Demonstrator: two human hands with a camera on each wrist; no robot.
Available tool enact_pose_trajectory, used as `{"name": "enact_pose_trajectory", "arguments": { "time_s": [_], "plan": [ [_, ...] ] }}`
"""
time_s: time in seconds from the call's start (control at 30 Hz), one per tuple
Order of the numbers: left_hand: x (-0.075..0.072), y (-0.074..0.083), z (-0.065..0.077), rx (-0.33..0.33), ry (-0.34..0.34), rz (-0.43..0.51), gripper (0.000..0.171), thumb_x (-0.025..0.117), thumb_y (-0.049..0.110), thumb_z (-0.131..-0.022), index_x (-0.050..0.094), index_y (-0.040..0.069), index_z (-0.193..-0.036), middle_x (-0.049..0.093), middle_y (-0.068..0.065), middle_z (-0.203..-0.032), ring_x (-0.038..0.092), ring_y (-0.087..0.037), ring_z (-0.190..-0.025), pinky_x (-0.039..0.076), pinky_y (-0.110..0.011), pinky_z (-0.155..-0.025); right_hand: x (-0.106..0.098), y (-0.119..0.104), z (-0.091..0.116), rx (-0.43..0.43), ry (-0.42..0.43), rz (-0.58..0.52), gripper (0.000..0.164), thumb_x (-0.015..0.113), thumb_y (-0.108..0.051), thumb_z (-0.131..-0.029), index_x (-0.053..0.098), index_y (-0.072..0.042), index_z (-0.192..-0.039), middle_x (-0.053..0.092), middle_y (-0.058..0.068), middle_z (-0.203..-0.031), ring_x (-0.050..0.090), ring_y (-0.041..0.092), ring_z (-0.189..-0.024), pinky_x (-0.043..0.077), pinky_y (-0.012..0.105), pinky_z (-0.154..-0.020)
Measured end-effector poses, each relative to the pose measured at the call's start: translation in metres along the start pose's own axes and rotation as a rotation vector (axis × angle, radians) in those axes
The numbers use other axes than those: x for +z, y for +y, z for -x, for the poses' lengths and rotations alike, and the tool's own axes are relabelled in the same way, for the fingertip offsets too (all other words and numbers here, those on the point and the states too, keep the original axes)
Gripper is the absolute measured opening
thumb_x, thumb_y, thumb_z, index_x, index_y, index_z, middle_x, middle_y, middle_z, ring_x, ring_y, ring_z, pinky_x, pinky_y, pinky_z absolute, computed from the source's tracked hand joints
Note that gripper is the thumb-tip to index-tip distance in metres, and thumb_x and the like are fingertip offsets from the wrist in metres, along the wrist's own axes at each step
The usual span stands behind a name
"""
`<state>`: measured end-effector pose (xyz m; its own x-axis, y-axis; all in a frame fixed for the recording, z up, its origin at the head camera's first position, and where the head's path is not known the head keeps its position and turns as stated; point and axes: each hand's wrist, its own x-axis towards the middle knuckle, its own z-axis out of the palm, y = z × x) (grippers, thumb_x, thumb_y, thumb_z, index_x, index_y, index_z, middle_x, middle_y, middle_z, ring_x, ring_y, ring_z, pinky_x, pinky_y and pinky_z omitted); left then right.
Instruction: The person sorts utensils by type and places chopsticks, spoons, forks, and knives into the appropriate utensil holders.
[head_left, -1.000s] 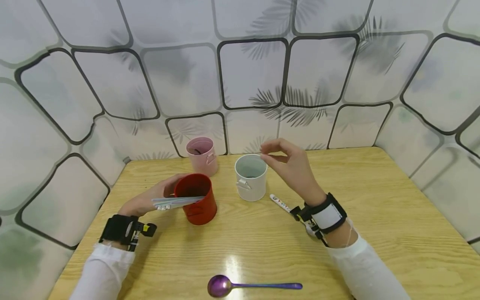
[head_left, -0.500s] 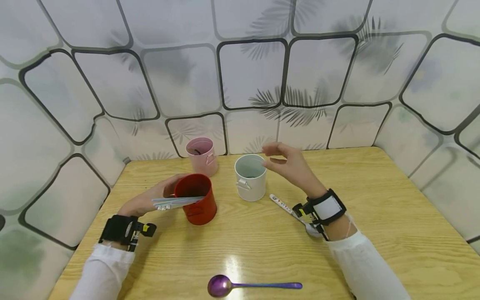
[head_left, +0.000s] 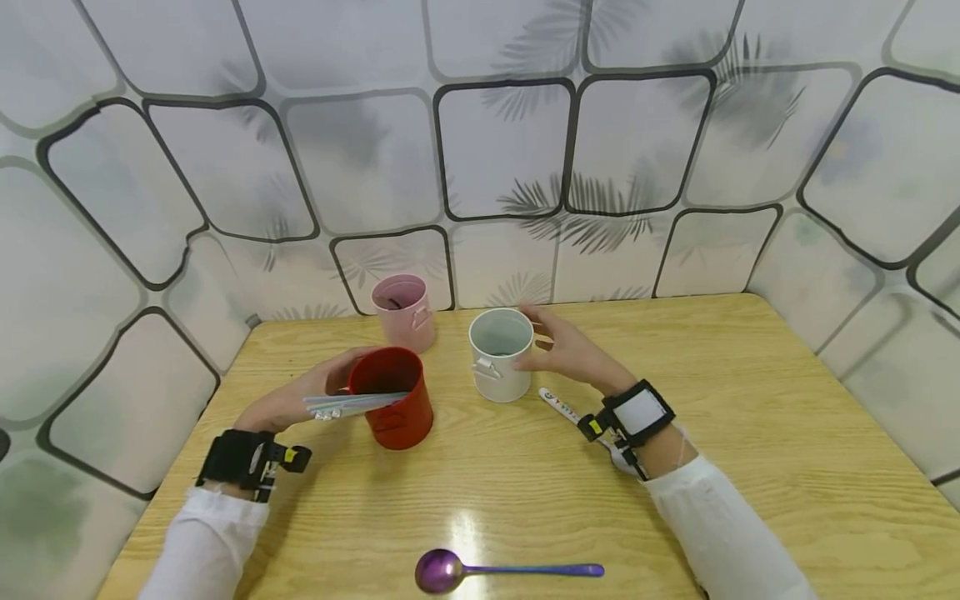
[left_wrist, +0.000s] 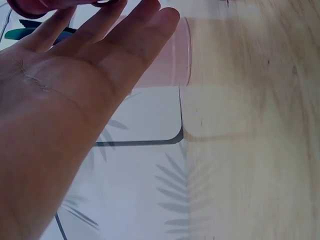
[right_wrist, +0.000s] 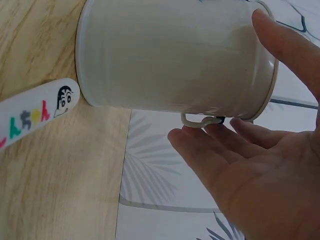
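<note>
My left hand [head_left: 300, 396] holds the left side of a small red bucket [head_left: 407, 429], its fingertips reaching behind the rim. Slim pale sticks [head_left: 352, 404] with shiny ends lean out of this bucket over the hand. The left thumb is largely hidden. At the right of a white bucket [head_left: 497, 385] is my right hand [head_left: 573, 350]. Its thumb lies along the near side, at the rim in the right wrist view, and the loosely bent fingers are by the wire handle [right_wrist: 197, 121] on the far side. Whether they press on it I cannot tell.
A pink bucket [head_left: 411, 333] with something dark inside stands behind the red one. Beneath the right wrist lies a spoon with a printed white handle [head_left: 558, 406]. A purple spoon [head_left: 438, 572] lies at the front of the wooden table [head_left: 337, 533]. Patterned walls surround the back and sides.
From above the white bucket's rim, my right hand has come down to its side, with thumb and fingers spread apart. The left hand and red bucket stay where they were.
</note>
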<state>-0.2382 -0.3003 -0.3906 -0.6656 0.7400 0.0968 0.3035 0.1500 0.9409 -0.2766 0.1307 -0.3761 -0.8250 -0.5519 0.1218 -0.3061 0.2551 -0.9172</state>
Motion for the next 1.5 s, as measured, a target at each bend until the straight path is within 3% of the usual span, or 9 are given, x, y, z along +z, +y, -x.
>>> {"name": "enact_pose_trajectory", "arguments": {
  "time_s": [0.23,0.4,0.57,0.67,0.77,0.93,1.13,1.3,1.5],
  "plan": [
    [-0.017,0.021,0.021,-0.049,0.049,-0.091,0.079,0.068,0.01,-0.098,0.024,0.009,-0.163,0.037,-0.015,-0.162,0.046,-0.017,-0.142,0.046,-0.032,-0.109,0.006,0.008,-0.003,-0.007,-0.02,-0.025,0.089,0.082,-0.002,-0.086,0.031,-0.002,-0.158,0.044,0.023,-0.153,0.035,0.046,-0.146,0.025,0.066,-0.117],
    [-0.021,0.064,0.042,-0.037,0.329,-0.219,0.057,0.057,-0.001,-0.104,0.039,0.007,-0.158,0.052,-0.004,-0.152,0.054,-0.013,-0.136,0.05,-0.024,-0.102,0.008,0.011,-0.005,-0.013,-0.021,-0.066,0.089,0.081,0.002,-0.085,0.03,-0.001,-0.158,0.044,0.026,-0.151,0.038,0.046,-0.144,0.026,0.064,-0.118],
    [-0.008,0.11,0.054,0.043,0.649,-0.213,0.045,0.059,-0.004,-0.102,0.053,-0.002,-0.146,0.066,-0.008,-0.137,0.064,-0.013,-0.121,0.053,-0.023,-0.096,0.008,0.012,-0.005,-0.017,-0.018,-0.074,0.087,0.079,0.005,-0.086,0.029,0.001,-0.157,0.043,0.029,-0.149,0.042,0.049,-0.138,0.032,0.061,-0.116],
    [0.009,0.135,0.053,0.135,0.748,-0.205,0.041,0.06,-0.008,-0.099,0.057,-0.007,-0.14,0.068,-0.013,-0.131,0.067,-0.016,-0.117,0.053,-0.023,-0.095,0.008,0.012,-0.005,-0.013,-0.014,-0.062,0.087,0.079,0.005,-0.086,0.029,0.001,-0.157,0.043,0.028,-0.149,0.045,0.049,-0.136,0.036,0.059,-0.115],
    [0.031,0.155,0.043,0.249,0.765,-0.258,0.038,0.06,-0.016,-0.096,0.06,-0.012,-0.133,0.069,-0.018,-0.126,0.068,-0.02,-0.113,0.054,-0.025,-0.094,0.007,0.011,-0.005,-0.008,-0.008,-0.047,0.086,0.08,0.004,-0.087,0.03,0.0,-0.157,0.044,0.026,-0.149,0.046,0.048,-0.135,0.039,0.058,-0.113],
    [0.079,0.177,0.019,0.379,0.695,-0.56,0.041,0.066,-0.02,-0.088,0.069,-0.005,-0.126,0.072,-0.014,-0.121,0.07,-0.016,-0.109,0.054,-0.025,-0.094,0.007,0.01,-0.005,-0.016,-0.024,-0.063,0.086,0.078,0.005,-0.087,0.029,0.0,-0.157,0.042,0.028,-0.15,0.045,0.05,-0.135,0.039,0.058,-0.112],
    [0.142,0.178,-0.009,0.379,0.477,-0.779,0.029,0.074,0.015,-0.097,0.071,0.01,-0.126,0.072,-0.002,-0.12,0.068,-0.013,-0.104,0.054,-0.021,-0.09,0.007,0.01,-0.005,-0.025,-0.031,-0.058,0.084,0.077,0.006,-0.089,0.028,0.0,-0.157,0.041,0.028,-0.15,0.045,0.051,-0.135,0.039,0.06,-0.112],
    [0.175,0.162,-0.034,0.279,0.299,-0.878,0.038,0.083,0.009,-0.087,0.072,0.012,-0.123,0.072,0.002,-0.117,0.069,-0.012,-0.104,0.058,-0.03,-0.086,0.006,0.009,-0.004,-0.025,-0.036,-0.047,0.084,0.077,0.005,-0.089,0.029,-0.001,-0.157,0.043,0.027,-0.149,0.047,0.048,-0.134,0.041,0.059,-0.111],
    [0.206,0.143,-0.065,0.049,0.016,-0.879,0.031,0.078,0.021,-0.094,0.072,0.015,-0.124,0.072,0.005,-0.117,0.068,-0.008,-0.105,0.056,-0.027,-0.089,0.005,0.011,-0.004,-0.024,-0.044,-0.045,0.084,0.077,0.004,-0.09,0.027,0.0,-0.158,0.041,0.028,-0.15,0.045,0.048,-0.136,0.041,0.057,-0.112]
  ]
}}
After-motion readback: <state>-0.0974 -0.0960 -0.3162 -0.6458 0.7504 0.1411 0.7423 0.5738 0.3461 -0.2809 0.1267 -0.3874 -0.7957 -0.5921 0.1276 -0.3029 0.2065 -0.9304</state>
